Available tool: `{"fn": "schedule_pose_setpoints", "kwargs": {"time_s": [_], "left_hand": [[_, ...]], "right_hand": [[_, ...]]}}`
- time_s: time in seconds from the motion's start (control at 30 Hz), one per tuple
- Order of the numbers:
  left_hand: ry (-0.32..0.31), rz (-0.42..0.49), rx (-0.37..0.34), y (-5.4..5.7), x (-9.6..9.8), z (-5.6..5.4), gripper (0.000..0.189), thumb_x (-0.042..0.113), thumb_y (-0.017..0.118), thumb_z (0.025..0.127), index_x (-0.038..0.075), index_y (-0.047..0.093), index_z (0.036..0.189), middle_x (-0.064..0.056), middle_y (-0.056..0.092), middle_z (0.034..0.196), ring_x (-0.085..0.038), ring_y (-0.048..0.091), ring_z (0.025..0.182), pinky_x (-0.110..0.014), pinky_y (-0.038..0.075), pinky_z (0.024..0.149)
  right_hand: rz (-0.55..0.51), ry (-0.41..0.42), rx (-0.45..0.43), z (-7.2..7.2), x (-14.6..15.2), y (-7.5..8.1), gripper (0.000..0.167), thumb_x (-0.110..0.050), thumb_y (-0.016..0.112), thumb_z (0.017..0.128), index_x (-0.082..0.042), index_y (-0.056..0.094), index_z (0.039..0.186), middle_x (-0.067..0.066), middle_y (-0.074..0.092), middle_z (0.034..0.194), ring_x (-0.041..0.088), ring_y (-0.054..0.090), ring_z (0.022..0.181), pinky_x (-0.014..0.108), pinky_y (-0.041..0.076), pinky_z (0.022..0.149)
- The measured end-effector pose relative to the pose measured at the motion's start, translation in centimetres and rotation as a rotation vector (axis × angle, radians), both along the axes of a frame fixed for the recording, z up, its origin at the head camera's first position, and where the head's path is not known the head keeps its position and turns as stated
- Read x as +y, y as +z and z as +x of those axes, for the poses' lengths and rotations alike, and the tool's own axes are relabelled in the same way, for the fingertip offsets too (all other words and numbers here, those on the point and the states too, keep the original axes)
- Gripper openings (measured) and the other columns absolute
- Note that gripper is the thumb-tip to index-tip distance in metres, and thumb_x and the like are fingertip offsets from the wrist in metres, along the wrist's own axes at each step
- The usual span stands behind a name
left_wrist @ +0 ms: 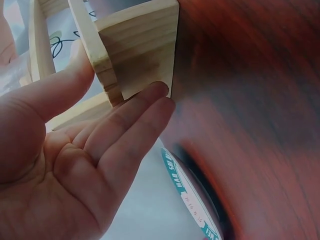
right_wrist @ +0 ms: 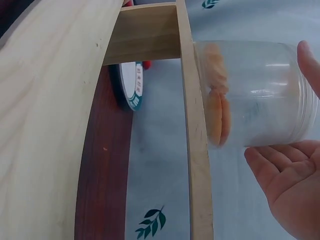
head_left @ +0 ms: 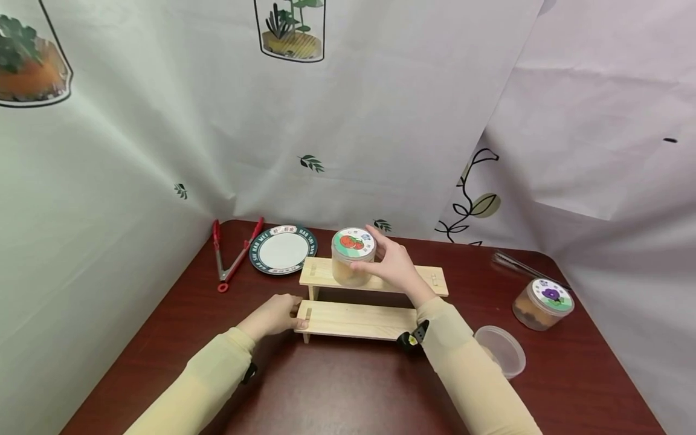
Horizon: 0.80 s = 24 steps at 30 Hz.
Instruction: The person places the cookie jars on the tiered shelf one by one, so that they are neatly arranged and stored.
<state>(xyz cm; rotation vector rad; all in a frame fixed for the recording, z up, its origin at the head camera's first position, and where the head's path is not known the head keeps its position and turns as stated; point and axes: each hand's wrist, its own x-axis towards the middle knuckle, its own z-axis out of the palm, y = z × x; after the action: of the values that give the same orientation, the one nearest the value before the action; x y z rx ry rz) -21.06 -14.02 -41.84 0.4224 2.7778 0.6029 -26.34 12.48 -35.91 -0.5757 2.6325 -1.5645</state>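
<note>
A two-step wooden rack (head_left: 348, 320) stands on the dark red table. On its upper board rests a clear round jar (head_left: 348, 270) with a tomato picture on its lid; pale orange-brown pieces lie at the bottom of the jar (right_wrist: 260, 95). My right hand (head_left: 394, 266) holds this jar near the lid, thumb on one side and fingers on the other. At the rack's left end, my left hand (head_left: 274, 315) pinches the lower step. The thumb lies along the board's edge, and the fingertips (left_wrist: 162, 92) touch the wooden end panel (left_wrist: 142, 50).
Behind the rack to the left lie red-handled tongs (head_left: 239, 260) and a green-rimmed plate (head_left: 283, 249). On the right stand a jar with a purple flower lid (head_left: 535, 308) and a clear plastic container (head_left: 508, 353), partly behind my right sleeve. A metal utensil (head_left: 511, 261) lies behind them.
</note>
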Motion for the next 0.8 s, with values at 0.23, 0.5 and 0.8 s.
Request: {"fn": "schedule_pose_setpoints", "kwargs": {"time_s": [0.23, 0.5, 0.8], "left_hand": [[-0.008, -0.014, -0.017, 0.1, 0.1, -0.1, 0.054, 0.024, 0.077, 0.079, -0.009, 0.060, 0.117, -0.019, 0.067, 0.108, -0.029, 0.063, 0.100, -0.044, 0.048, 0.089], [-0.042, -0.050, -0.005, 0.2, 0.2, -0.1, 0.048, 0.025, 0.077, 0.079, -0.007, 0.062, 0.111, -0.014, 0.067, 0.098, -0.024, 0.062, 0.089, -0.043, 0.049, 0.082], [-0.077, -0.078, 0.018, 0.2, 0.2, 0.0, 0.049, 0.023, 0.074, 0.082, -0.012, 0.059, 0.114, -0.021, 0.065, 0.105, -0.032, 0.062, 0.098, -0.047, 0.048, 0.088]], "right_hand": [[-0.005, 0.007, 0.004, 0.2, 0.3, -0.2, 0.098, -0.034, 0.084, 0.071, -0.016, 0.029, 0.150, 0.008, 0.043, 0.146, 0.022, 0.046, 0.130, 0.037, 0.042, 0.102], [-0.040, 0.018, 0.026, 0.7, 1.3, -0.1, 0.098, -0.034, 0.083, 0.071, -0.013, 0.029, 0.150, 0.006, 0.041, 0.147, 0.020, 0.044, 0.131, 0.034, 0.040, 0.104], [-0.007, -0.013, 0.021, 1.7, 3.7, 0.4, 0.092, -0.031, 0.082, 0.075, -0.017, 0.030, 0.149, 0.005, 0.042, 0.147, 0.022, 0.043, 0.133, 0.034, 0.038, 0.105]]}}
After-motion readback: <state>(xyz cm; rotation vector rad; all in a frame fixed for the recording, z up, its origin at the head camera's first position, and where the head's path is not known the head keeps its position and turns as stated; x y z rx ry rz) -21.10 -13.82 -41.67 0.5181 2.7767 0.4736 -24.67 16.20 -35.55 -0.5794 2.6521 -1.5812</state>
